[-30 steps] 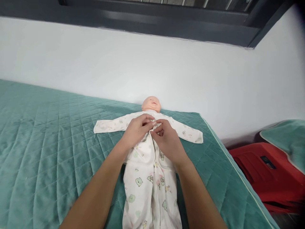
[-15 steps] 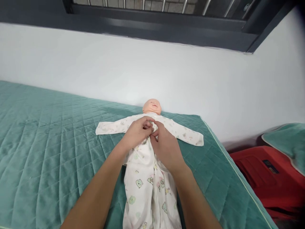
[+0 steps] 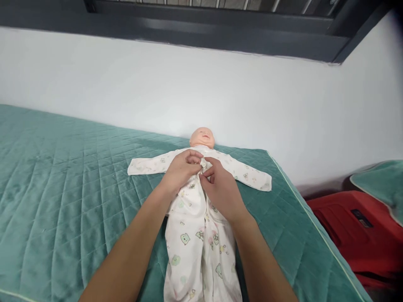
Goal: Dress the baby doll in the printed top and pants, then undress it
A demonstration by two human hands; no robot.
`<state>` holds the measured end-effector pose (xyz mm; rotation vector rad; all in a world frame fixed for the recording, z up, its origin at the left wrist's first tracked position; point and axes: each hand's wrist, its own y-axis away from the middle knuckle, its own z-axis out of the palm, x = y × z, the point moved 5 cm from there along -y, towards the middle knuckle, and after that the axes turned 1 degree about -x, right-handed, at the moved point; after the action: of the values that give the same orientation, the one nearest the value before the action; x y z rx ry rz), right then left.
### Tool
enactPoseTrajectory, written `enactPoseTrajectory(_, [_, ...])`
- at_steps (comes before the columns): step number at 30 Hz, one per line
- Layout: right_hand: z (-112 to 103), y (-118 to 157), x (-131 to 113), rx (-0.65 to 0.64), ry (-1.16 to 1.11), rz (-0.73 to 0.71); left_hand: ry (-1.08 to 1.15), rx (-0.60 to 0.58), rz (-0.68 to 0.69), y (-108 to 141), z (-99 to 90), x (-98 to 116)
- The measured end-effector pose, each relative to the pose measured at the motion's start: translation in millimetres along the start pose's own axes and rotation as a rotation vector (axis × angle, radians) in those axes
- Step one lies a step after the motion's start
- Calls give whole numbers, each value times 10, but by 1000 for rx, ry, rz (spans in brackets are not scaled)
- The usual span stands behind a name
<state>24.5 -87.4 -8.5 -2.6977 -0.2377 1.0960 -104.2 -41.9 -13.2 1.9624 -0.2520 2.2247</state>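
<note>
A baby doll [image 3: 202,137] lies on its back, dressed in white printed baby clothes [image 3: 185,243] with long sleeves spread to both sides. Over the chest, my left hand [image 3: 182,167] is closed, its fingertips pinching the left side of the front opening. My right hand [image 3: 220,184] is closed as well, thumb and fingers gripping the opposite edge of the cloth. Between the fingertips a small white button [image 3: 204,165] shows on the front. The exact bit of cloth in each pinch is partly hidden by the fingers.
The doll rests on a green quilted bed cover [image 3: 78,201], its head close to a white wall [image 3: 157,84]. Above is a dark window frame [image 3: 204,31] with bars. Beyond the bed's right edge stands a red plastic object [image 3: 355,230] with green cloth [image 3: 380,180] by it.
My fingers have parted slightly at the chest, so the button shows more clearly. Both hands stay at the same spot on the clothes. The camera view has shifted a little.
</note>
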Motion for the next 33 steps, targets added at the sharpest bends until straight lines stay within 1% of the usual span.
enactPoseTrajectory(3, [-2,-3,18,5,-18,11,-13,-29,30,-15,-26,4])
enactPoseTrajectory(6, [-2,-12,40,6,-46,17,-111,-42,54,-11,-38,7])
enactPoseTrajectory(10, [-11,-17,65,12,-75,31,-254,19,87,6,-44,5])
enactPoseTrajectory(13, [-31,-8,55,7,-78,29,-284,35,118,16,-51,10])
enactPoseTrajectory(18, [-83,19,11,-5,-21,22,-229,-75,94,41,-104,34])
enactPoseTrajectory(23, [-144,41,-1,8,24,19,-285,-215,53,115,-142,98])
enactPoseTrajectory(25, [-181,62,-7,-3,46,52,-313,-274,29,151,-135,115])
enactPoseTrajectory(27, [-224,93,-25,-34,96,109,-359,-332,17,181,-120,127])
enactPoseTrajectory(30, [-275,141,-75,-119,200,184,-435,-403,32,206,-91,139])
enactPoseTrajectory(33, [-301,155,-89,-194,183,216,-492,-450,67,210,-62,136])
